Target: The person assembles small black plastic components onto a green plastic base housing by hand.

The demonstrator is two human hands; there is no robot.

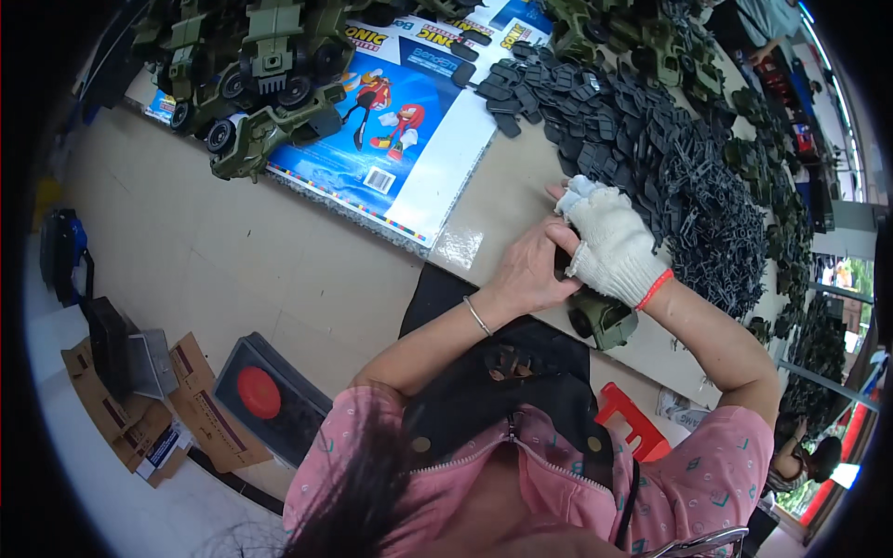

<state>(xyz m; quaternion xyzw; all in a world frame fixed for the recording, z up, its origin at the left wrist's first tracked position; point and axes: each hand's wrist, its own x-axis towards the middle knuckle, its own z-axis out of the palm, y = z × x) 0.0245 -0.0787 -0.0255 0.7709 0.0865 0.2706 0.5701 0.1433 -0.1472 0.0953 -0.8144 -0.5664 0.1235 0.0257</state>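
My left hand (535, 268), bare with a bangle at the wrist, is closed at the table's near edge. Against it presses my right hand (611, 244) in a white knit glove with a red cuff, its fingertips bare or wrapped in something pale. Both hands grip an olive-green toy army truck (609, 321), whose near end with a dark wheel sticks out below the glove. The rest of the truck is hidden by my fingers. Just beyond the glove lies a heap of flat black plastic parts (595, 116), and to its right a pile of thin, spiky dark grey parts (712, 223).
Several green toy vehicles (270, 130) crowd the far left, partly on a blue printed cardboard sheet (400, 139). More stand at the far right (670, 56). On the floor are a dark bin with a red lid (259, 392), cardboard (214, 409) and a red plastic stool (628, 423).
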